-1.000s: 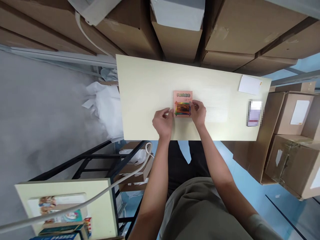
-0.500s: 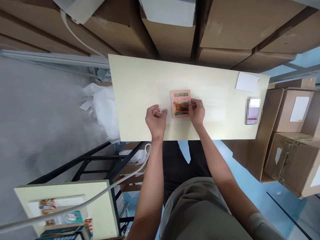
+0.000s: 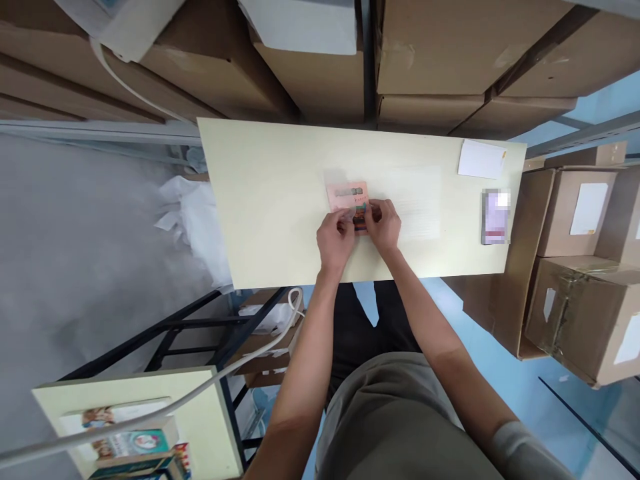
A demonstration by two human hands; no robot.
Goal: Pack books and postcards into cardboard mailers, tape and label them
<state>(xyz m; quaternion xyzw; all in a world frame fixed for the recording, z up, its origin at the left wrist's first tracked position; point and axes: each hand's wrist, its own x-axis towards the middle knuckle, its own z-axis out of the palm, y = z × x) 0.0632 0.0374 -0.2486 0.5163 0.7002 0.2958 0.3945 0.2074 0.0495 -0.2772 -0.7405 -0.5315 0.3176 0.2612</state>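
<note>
A small pink book (image 3: 345,192) with printed characters and a dark, colourful picture lies near the middle of the pale table. A clear plastic sheet (image 3: 423,203) extends beyond it to the right, and part of it is over the cover. My left hand (image 3: 335,239) pinches the sheet's left part above the book's lower left area. At the right edge of the book, the fingers of my right hand (image 3: 384,225) are closed on it; their tips are partly hidden. Both hands cover much of the lower cover.
On the table's (image 3: 270,233) right end lie a white card (image 3: 481,159) and a blurred purple item (image 3: 495,223). Cardboard boxes (image 3: 430,53) line the far side; more boxes (image 3: 575,300) stand at right. A white cable (image 3: 200,383) crosses the lower left, over a side table with books (image 3: 125,440).
My left hand has moved right, bringing the plastic sheet from beside the book over its cover. My right hand stays at the book's right edge. The whole view has shifted slightly.
</note>
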